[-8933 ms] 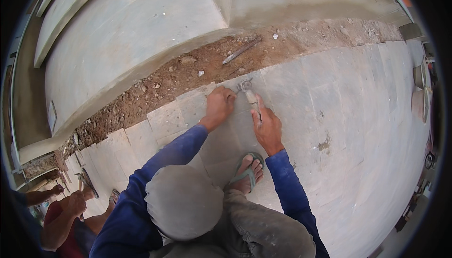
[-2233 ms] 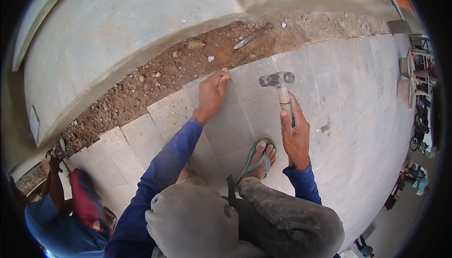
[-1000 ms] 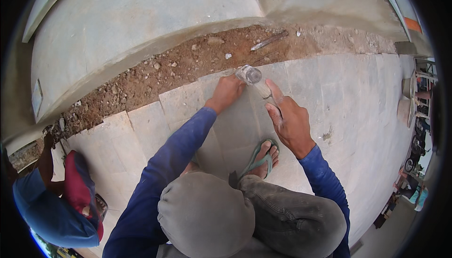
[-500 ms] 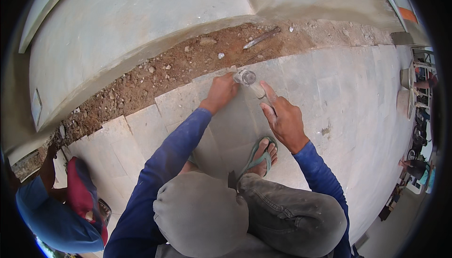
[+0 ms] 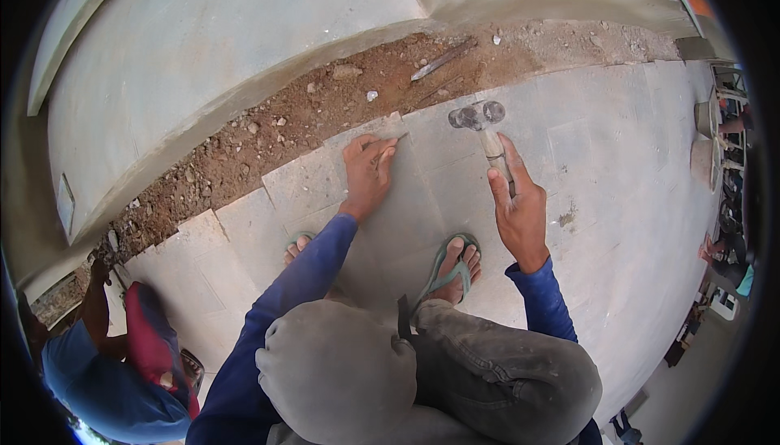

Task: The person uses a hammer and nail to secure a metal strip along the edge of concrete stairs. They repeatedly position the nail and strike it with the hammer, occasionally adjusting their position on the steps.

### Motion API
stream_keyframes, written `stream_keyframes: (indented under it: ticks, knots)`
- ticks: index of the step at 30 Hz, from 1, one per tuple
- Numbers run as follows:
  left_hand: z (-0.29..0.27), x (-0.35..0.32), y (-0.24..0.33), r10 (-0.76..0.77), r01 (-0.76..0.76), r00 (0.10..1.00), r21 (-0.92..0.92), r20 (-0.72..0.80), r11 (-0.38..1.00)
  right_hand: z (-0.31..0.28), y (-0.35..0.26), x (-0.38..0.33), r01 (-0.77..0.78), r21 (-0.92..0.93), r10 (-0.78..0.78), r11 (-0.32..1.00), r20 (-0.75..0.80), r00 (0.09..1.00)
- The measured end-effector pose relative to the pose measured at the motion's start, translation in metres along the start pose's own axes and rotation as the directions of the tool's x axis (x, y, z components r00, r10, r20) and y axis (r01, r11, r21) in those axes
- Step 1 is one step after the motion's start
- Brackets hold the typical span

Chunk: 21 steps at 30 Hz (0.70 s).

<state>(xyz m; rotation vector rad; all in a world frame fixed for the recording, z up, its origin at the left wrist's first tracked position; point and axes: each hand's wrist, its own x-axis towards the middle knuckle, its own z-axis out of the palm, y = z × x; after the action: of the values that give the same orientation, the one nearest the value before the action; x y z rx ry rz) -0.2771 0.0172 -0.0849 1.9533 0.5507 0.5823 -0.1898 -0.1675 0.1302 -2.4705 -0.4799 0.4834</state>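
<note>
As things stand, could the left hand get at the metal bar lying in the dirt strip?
Probably yes. The left hand rests flat on the paving slab at the dirt's edge, and only loose soil and small stones lie between it and the bar. It holds nothing visible.

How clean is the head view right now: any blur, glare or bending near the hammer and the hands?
Head view: daylight is even, with no glare; the hammer, right hand and left hand are sharp; fisheye bends the wall and paving-slab edges toward the black rim.
</note>
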Motion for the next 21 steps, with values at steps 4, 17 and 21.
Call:
stream_keyframes:
  ticks: [4, 17, 21]
  knots:
    - [0.002, 0.003, 0.006, -0.121, 0.117, 0.99, -0.054, -0.079, 0.992, 0.02, 0.024, -0.007, 0.04, 0.097, -0.031, 0.994, -0.093, 0.995]
    - [0.005, -0.012, 0.039, -0.092, 0.11, 0.986, -0.126, 0.14, 0.986, 0.017, 0.064, -0.056, -0.253, 0.232, 0.27, 0.939, -0.045, 0.962]
    - [0.009, -0.019, 0.039, -0.086, 0.103, 0.98, -0.085, 0.178, 0.991, 0.02, 0.076, -0.065, -0.236, 0.236, 0.256, 0.943, -0.06, 0.965]
